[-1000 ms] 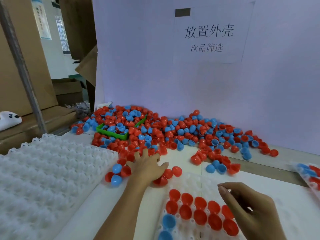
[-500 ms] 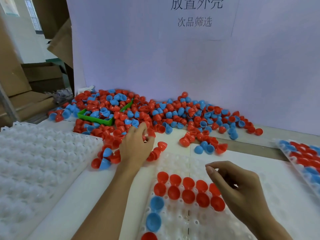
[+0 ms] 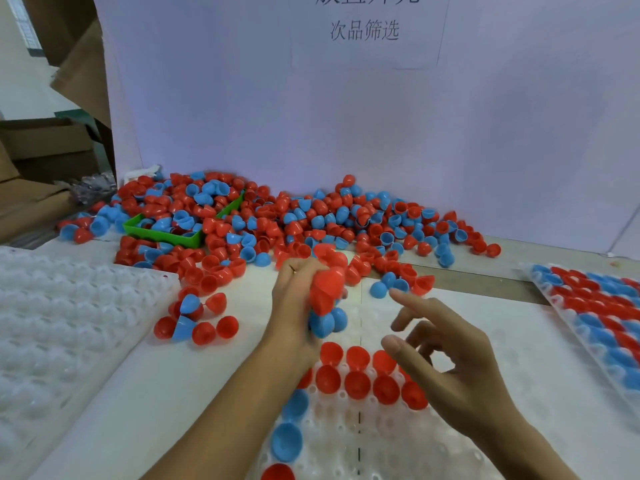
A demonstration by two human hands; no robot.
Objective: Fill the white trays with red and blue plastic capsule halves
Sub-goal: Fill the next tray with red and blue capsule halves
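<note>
Head view. Left hand (image 3: pixel 298 299) raised over the table (image 3: pixel 145 393) near its middle, forearm coming in from the near edge, palm turned right. Right hand (image 3: pixel 446 362) hovers lower, above the centre tray (image 3: pixel 349 441), forearm entering from the near right corner.

Containers: centre tray lies at the near edge, white, dimpled; two rows of red halves (image 3: pixel 356 379) sit open side up across its far part, a few blue halves (image 3: pixel 287 441) down its left side, one more red at the bottom edge. Right tray (image 3: pixel 595 323) at the right edge is packed with alternating red and blue halves. Stack of empty trays (image 3: pixel 59 327) at the left edge. Green bin (image 3: pixel 166 233) toward the far left, half buried in the loose pile (image 3: pixel 311 220) of red and blue halves along the far edge, against the white backboard (image 3: pixel 346 116). A small loose cluster (image 3: pixel 194 320) lies between the empty stack and the left hand.

Fingers: left fingers curled round a handful of halves (image 3: pixel 327 299), red on top, blue beneath. Right fingers (image 3: pixel 412 303) spread apart and loosely bent, thumb and index separated, holding nothing, touching nothing visible.
</note>
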